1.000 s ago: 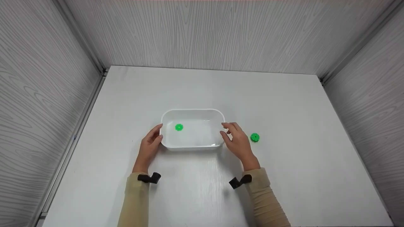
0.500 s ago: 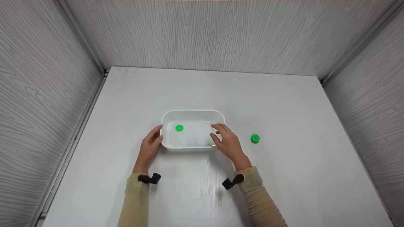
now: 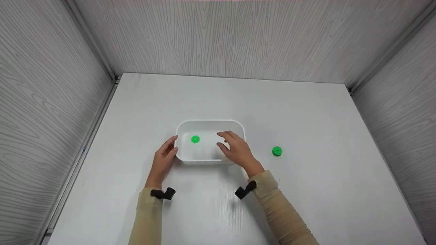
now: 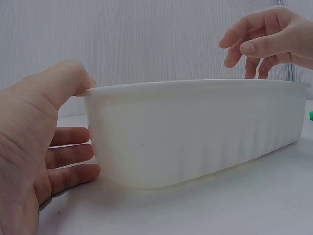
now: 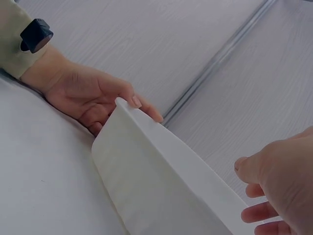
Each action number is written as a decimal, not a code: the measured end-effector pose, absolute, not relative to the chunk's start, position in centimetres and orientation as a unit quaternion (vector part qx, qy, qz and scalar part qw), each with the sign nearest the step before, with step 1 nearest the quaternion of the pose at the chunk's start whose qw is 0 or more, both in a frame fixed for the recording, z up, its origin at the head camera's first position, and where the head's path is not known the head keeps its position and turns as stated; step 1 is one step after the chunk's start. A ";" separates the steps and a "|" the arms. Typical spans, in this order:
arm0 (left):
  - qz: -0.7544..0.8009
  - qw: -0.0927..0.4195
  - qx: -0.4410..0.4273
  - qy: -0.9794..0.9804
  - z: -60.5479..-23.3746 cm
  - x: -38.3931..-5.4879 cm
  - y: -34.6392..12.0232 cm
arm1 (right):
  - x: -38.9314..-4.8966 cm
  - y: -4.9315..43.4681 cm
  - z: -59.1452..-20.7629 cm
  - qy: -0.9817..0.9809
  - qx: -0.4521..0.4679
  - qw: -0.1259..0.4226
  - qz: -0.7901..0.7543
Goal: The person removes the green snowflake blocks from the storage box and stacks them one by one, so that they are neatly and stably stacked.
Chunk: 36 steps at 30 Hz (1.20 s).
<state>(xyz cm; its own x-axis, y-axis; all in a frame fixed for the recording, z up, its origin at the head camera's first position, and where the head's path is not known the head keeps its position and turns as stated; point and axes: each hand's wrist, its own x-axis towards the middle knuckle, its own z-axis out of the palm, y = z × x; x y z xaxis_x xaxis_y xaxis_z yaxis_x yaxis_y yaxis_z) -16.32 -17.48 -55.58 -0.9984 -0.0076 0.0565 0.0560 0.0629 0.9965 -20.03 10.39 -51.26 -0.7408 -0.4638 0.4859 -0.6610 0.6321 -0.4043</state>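
Note:
A white rectangular plastic tub (image 3: 210,161) with rounded corners stands on the table. My left hand (image 3: 164,160) holds its left end; in the left wrist view the thumb is at the rim and the other fingers lie along the outer wall. My right hand (image 3: 235,148) is over the tub's right half, thumb and fingers apart with nothing between them. In the left wrist view that hand (image 4: 274,41) shows above the rim. Inside the tub, on its left side, lies a flat green notched disc (image 3: 195,139).
On the table to the right of the tub sits a thicker green notched round piece (image 3: 277,151), like stacked discs. Grey wood-grain panels (image 3: 218,41) stand at the back and both sides of the white table (image 3: 323,190).
My right hand has moved left from the tub's right end to over its inside. The left hand, the tub and the green pieces have kept their places.

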 end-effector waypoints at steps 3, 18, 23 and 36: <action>-0.680 0.021 -0.009 -0.733 -55.6 -16.3 -17.3 | -20.2 9.5 -50.9 -0.889 0.314 0.169 0.288; -0.680 0.037 -0.021 -0.732 -58.3 -17.3 -17.9 | -21.5 5.5 -50.9 -0.912 0.297 0.081 0.269; -0.672 0.042 -0.023 -0.739 -58.3 -17.3 -17.8 | -22.3 4.4 -51.2 -0.923 0.289 0.030 0.254; -0.690 0.050 -0.040 -0.721 -58.4 -17.4 -17.8 | -24.0 2.5 -51.6 -0.941 0.253 -0.062 0.217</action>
